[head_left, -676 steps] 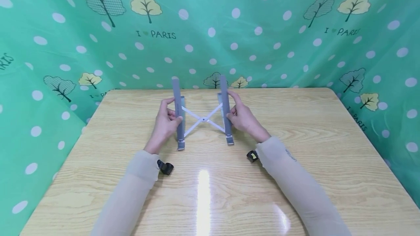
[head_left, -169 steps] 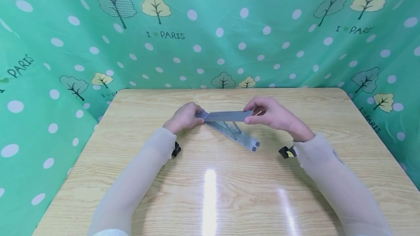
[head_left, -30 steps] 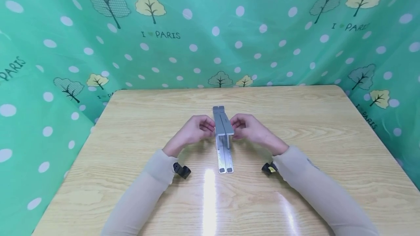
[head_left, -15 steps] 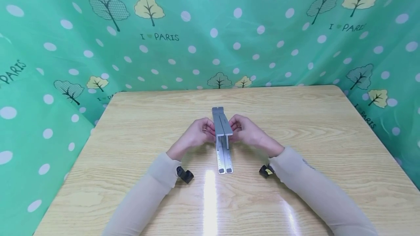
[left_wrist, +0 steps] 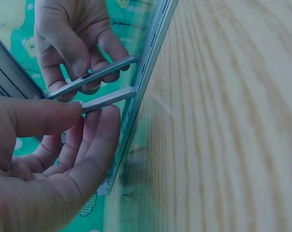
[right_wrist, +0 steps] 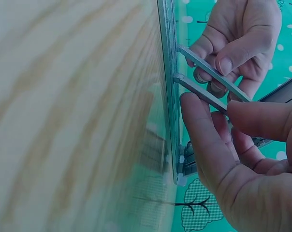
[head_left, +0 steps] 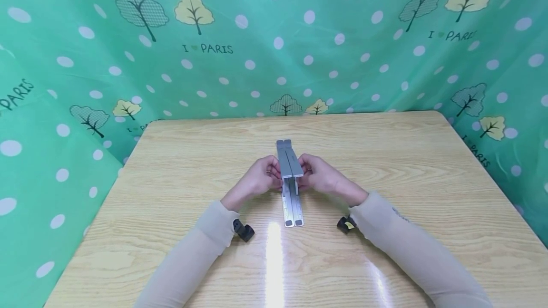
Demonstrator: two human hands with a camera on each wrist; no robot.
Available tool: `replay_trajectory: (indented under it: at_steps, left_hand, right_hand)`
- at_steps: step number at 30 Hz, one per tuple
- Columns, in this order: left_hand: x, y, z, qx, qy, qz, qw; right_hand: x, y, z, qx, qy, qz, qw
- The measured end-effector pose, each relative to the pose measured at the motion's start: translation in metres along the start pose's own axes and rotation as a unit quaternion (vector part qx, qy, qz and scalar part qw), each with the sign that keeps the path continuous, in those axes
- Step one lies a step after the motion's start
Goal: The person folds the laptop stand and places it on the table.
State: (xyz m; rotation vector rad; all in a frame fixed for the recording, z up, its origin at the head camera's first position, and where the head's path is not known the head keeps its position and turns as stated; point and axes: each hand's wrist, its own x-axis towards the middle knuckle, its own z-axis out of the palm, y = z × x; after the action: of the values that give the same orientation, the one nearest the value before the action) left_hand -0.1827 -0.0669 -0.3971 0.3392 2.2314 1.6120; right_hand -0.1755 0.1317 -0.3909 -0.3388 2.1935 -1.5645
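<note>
A grey metal folding laptop stand stands on the table, its two side arms drawn together and its top plates raised in a slope. Two foot pads lie at the end nearest me. From the left, my left hand pinches the near support strut between thumb and fingers, as the left wrist view shows. My right hand does the same from the right with the other strut. Both struts run from the base rails up to the raised plates. In the head view the plates partly hide the fingertips.
A wooden table bears the stand near its middle. Behind and at the sides hangs a green dotted cloth with printed trees. Black wrist cameras sit at both sleeve cuffs.
Long before, the stand was spread wide with crossed bars; later it lay narrowed and turned sideways. It now points lengthwise. In the last second both hands slid slightly toward me along the struts.
</note>
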Motion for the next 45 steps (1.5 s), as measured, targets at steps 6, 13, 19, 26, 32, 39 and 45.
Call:
replay_trajectory:
  at_steps: [6,13,19,26,32,39,45]
  left_hand:
    - [-0.0006,-0.0011,0.0017,-0.032,-0.012,-0.014,0.9993]
    - [-0.0007,-0.0010,0.0023,-0.033,-0.014,-0.012,0.9993]
    - [-0.0008,-0.0009,0.0027,-0.022,-0.011,-0.007,0.9997]
    - [-0.0017,0.0004,0.0037,-0.020,-0.014,-0.003,0.9997]
    - [-0.0019,0.0012,0.0027,-0.018,-0.017,0.008,0.9997]
    - [-0.0022,0.0004,0.0014,-0.021,-0.016,0.013,0.9996]
    - [-0.0016,-0.0018,-0.0003,-0.056,-0.027,0.014,0.9979]
  right_hand:
    - [0.0001,0.0008,0.0025,0.024,-0.010,0.008,1.000]
    - [0.0005,0.0015,0.0029,0.029,-0.014,0.007,0.999]
    - [0.0010,0.0034,0.0022,0.034,-0.013,0.007,0.999]
    - [0.0006,0.0014,0.0020,0.034,-0.010,0.010,0.999]
    - [-0.0009,-0.0004,-0.0010,0.036,-0.013,0.013,0.999]
    - [-0.0015,-0.0016,-0.0026,0.041,-0.014,0.015,0.999]
    - [-0.0016,-0.0019,-0.0032,0.065,-0.023,0.012,0.998]
